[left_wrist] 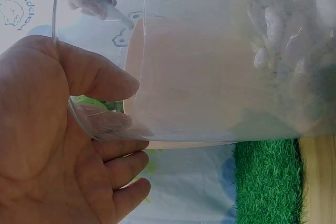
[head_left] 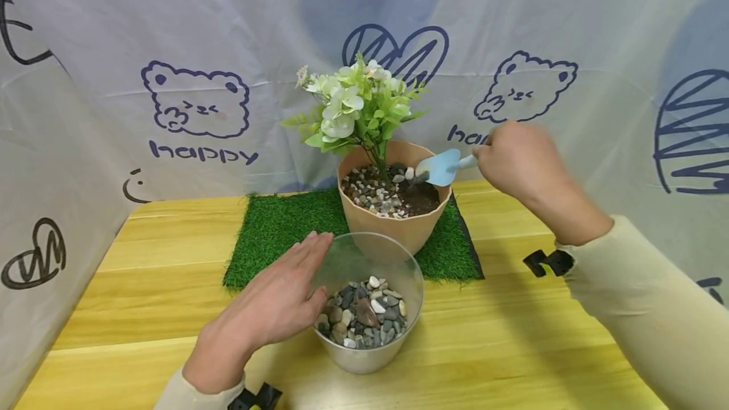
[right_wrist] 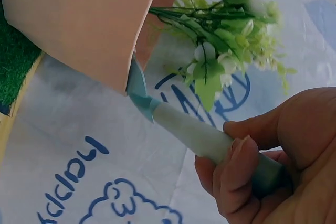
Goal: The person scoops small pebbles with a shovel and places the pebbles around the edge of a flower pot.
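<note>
My right hand (head_left: 521, 160) grips the pale handle of a small light blue shovel (head_left: 441, 167) over the right side of a peach flowerpot (head_left: 393, 226). In the right wrist view the shovel's blade (right_wrist: 137, 85) is at the pot's rim, partly hidden behind it. Dark soil (head_left: 421, 198) and small pebbles (head_left: 370, 198) surround the white-flowered plant (head_left: 364, 103) in the pot. My left hand (head_left: 279, 296), fingers fairly straight, rests against the left rim of a clear bucket (head_left: 367, 359). Mixed stones (head_left: 367, 312) lie in the bucket.
The pot stands on a green turf mat (head_left: 273, 233), on a yellow wooden table (head_left: 154, 277). The bucket is in front of the pot. Behind them hangs a pale printed cloth (head_left: 273, 24), and it continues along both sides.
</note>
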`<state>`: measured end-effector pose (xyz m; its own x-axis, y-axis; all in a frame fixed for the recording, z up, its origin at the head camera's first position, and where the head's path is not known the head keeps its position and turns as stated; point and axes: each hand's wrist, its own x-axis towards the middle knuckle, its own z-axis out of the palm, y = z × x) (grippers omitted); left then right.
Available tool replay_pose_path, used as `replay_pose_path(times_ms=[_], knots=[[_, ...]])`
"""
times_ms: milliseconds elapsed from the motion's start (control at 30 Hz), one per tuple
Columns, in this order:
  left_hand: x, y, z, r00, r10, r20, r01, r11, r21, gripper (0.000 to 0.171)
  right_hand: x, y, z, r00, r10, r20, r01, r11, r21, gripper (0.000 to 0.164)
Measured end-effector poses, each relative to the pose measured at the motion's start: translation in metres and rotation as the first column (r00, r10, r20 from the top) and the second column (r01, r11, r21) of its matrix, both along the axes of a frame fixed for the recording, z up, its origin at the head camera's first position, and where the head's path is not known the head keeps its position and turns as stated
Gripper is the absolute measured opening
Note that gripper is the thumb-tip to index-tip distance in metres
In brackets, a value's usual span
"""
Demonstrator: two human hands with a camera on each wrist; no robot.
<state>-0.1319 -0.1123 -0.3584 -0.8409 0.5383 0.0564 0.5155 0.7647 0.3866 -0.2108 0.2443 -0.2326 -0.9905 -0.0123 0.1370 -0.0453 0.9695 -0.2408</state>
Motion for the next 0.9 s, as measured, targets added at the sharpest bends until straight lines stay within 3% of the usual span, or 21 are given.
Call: replay_pose_path(times_ms=[300,433,567,700,800,900], knots=[[0.001,-0.002,-0.001,1.000,0.012,0.014,-0.012,1.000,-0.001,0.078,0.003,-0.015,-0.009,0.985,0.078,-0.152,-0.065,0.994,0.090,0.038],[0.001,-0.001,-0.002,1.000,0.010,0.020,-0.010,1.000,0.004,0.077,0.014,-0.017,-0.008,0.988,0.066,-0.138,-0.055,0.996,0.076,0.035],[0.001,0.000,-0.002,1.000,0.003,0.016,-0.003,1.000,0.007,0.077,0.042,-0.020,0.003,0.990,0.074,-0.119,-0.069,0.997,0.045,0.034],[0.001,0.000,-0.001,1.000,-0.009,-0.003,0.009,1.000,0.008,0.076,0.081,-0.028,0.012,0.976,0.149,-0.159,-0.146,0.989,0.029,0.029],[0.001,0.000,0.000,1.000,-0.017,-0.013,0.017,1.000,0.015,0.076,0.104,-0.040,0.012,0.947,0.257,-0.192,-0.249,0.966,0.066,0.021],[0.000,0.000,0.000,1.000,-0.017,-0.013,0.017,1.000,0.020,0.075,0.116,-0.055,0.000,0.907,0.376,-0.187,-0.357,0.925,0.130,0.014]])
